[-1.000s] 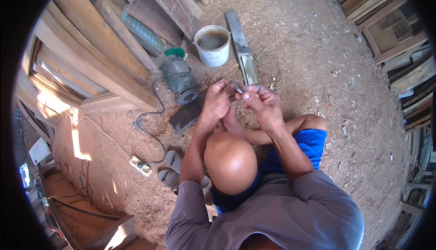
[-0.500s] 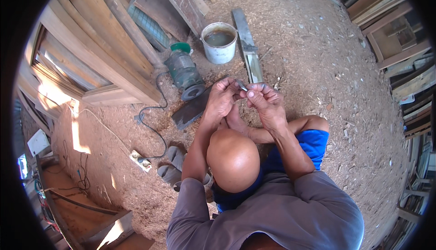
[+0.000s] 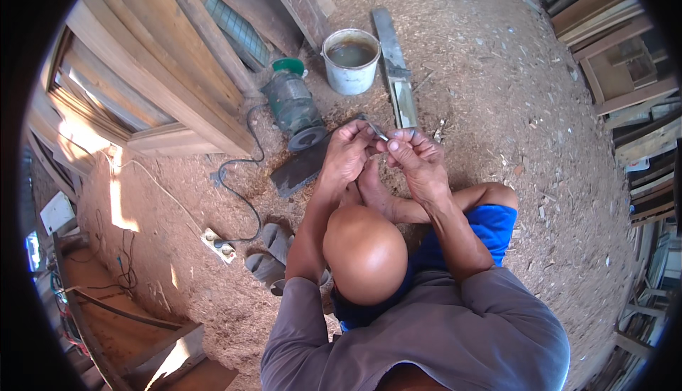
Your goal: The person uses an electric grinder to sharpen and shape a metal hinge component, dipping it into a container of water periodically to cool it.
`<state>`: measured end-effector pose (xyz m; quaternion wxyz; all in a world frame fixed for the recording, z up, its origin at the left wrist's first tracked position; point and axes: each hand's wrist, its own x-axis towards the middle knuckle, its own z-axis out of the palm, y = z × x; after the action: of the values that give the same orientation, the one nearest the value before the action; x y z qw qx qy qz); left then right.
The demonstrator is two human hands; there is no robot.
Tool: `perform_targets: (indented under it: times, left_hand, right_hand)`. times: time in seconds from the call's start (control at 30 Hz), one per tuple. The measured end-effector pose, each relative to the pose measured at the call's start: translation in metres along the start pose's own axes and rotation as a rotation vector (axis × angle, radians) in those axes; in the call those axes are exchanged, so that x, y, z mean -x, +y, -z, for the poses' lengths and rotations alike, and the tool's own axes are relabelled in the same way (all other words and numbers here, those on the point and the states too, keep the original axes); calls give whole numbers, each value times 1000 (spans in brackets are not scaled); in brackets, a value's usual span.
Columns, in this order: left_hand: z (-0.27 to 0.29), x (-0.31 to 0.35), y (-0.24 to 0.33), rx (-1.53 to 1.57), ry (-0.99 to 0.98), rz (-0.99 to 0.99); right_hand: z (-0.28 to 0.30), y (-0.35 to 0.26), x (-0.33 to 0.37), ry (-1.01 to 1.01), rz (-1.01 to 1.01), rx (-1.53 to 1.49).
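Close together in front of my raised knee, both hands pinch a small, thin, shiny metal piece [image 3: 379, 132]. My left hand [image 3: 347, 153] is closed on its far end, and my right hand [image 3: 419, 160] grips the near end between thumb and fingers. The fingers hide much of the piece, so its exact kind does not show. Just beyond the left hand, a dark flat board [image 3: 298, 169] lies on the ground beside a green-grey bench grinder [image 3: 293, 103] with a dark round wheel.
A white bucket [image 3: 351, 80] of murky water stands beyond my hands, beside a long narrow plank [image 3: 388, 39] with a pale block on it. A power strip [image 3: 217, 245] and sandals [image 3: 266, 267] lie left. Timber frames [image 3: 153, 50] lean at far left; more wood [image 3: 629, 57] stands right.
The view has shifted slightly, so the bucket and grinder appear a little farther up and right. Both hands keep their pinch on the metal piece, which shows at a slightly different tilt.
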<state>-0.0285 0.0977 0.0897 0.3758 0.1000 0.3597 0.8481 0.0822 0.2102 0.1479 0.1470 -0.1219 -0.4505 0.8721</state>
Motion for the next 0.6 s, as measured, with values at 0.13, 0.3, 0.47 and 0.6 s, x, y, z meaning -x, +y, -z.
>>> perform_targets:
  times: [0.13, 0.3, 0.47, 0.6]
  left_hand:
    - [24, 4, -3, -43, 46, -13]
    - [48, 17, -2, -232, 117, -62]
    - [92, 42, -10, -574, 312, -28]
    - [140, 63, -41, -604, 552, -35]
  right_hand:
    - [3, 10, -13, 40, 23, -11]
    - [12, 33, -42, 140, 38, 278]
    - [29, 87, -61, 17, -180, 547]
    - [38, 157, -71, -36, -237, 647]
